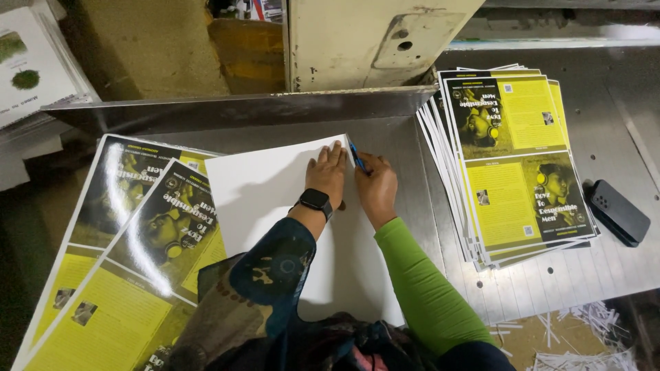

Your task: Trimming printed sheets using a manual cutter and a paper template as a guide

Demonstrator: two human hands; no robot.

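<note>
A: Closest up, dark patterned sleeve [275,275] and green sleeve [419,275], both reaching out over a white sheet [268,185].

B: And the left hand [327,172]?

A: Spread flat, fingers out, pressing down near the sheet's top corner. Holding nothing. Most likely there to stop the paper from sliding. Black watch [315,200] on that wrist.

B: Right hand [376,184]?

A: Curled tight around a blue pen [357,156]. Tip pointing down at the sheet's right edge, just beside the left fingertips. Close together like that, probably to keep the spot steady for marking.

B: Lying where, the white sheet?

A: On the metal desk [619,103], top corner near the metal back wall [240,110]. Left edge over the yellow and black printed sheets [137,233].

B: Any room to move?

A: Tight at the back, blocked by that wall. Crowded on the left too. Better on the right: a bare strip of desk, then a fanned stack of printed sheets [512,158], well apart from both hands. Past the stack, a black phone [619,211] near the desk's right side. Down by the front edge, thin paper scraps [584,336].
</note>
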